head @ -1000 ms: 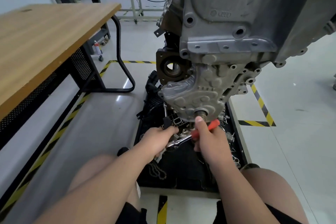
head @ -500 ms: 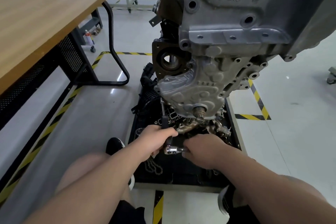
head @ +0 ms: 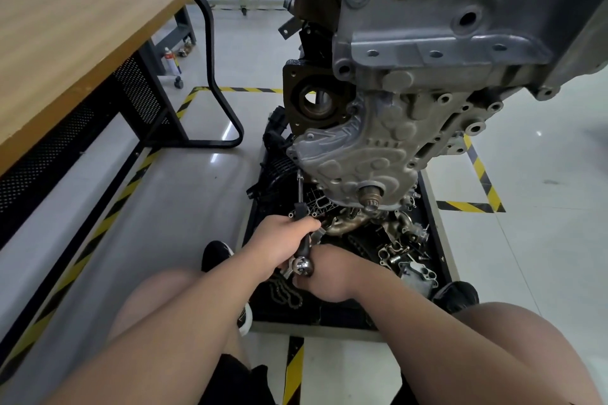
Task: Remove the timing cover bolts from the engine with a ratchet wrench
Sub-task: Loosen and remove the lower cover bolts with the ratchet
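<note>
The engine [head: 427,26] hangs at 12 to 2 o'clock in the view. The timing cover [head: 355,158] is fitted to its lower face, just above centre. A shaft stub [head: 370,197] projects from the cover at its 6 o'clock edge.

The left hand [head: 283,240] is clenched round the black grip of an extension bar [head: 300,187]. The bar runs up toward 12 o'clock from the hand, and its tip meets the cover's edge at 8 o'clock. The bolt at the tip is too small to make out.

The ratchet wrench [head: 302,266] shows only its chrome head, at the lower end of the black grip, at 5 o'clock from the left hand. The right hand [head: 332,276] lies against this head at its 3 o'clock side. The fingers are hidden under the hand, so its grip cannot be told.

Both hands work above a black tray [head: 329,314] on the floor beneath the engine. Loose metal parts [head: 404,260] lie in it at 3 o'clock from the hands, and a chain [head: 284,293] at 6 o'clock. A wooden table [head: 82,26] stands at 10 o'clock.
</note>
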### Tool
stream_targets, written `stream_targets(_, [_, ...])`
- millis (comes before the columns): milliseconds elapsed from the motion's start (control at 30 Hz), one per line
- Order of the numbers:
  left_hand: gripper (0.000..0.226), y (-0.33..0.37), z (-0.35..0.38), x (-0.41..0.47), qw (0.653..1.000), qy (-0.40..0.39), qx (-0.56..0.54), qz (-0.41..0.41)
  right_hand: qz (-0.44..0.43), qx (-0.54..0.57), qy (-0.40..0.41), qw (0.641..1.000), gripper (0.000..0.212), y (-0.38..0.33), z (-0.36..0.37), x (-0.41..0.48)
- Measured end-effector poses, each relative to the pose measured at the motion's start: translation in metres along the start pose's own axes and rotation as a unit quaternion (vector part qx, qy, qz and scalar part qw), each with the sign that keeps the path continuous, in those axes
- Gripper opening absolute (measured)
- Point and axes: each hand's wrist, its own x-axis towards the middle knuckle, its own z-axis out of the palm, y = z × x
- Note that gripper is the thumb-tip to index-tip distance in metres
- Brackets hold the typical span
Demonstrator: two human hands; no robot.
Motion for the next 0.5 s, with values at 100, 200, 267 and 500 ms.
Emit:
stream_targets(100, [0.033,-0.003,0.002,0.004,1.000,0.012,0.015,0.005,-0.002,-0.077,0.024,0.997,0.012,0.002,-0.008,-0.008])
stream_targets(200, [0.046,-0.005,0.005,0.006,0.999,0.030,0.043,0.005,0.006,-0.149,0.047,0.988,0.013,0.001,-0.016,-0.019])
stream_targets(267, [0.047,-0.006,0.008,0.008,0.998,0.037,0.056,0.009,0.011,-0.194,0.076,0.978,0.017,-0.003,-0.020,-0.028])
stream_targets(500, [0.037,-0.006,0.018,0.012,0.994,0.067,0.079,0.019,-0.002,-0.312,0.169,0.935,0.025,-0.035,-0.012,-0.058])
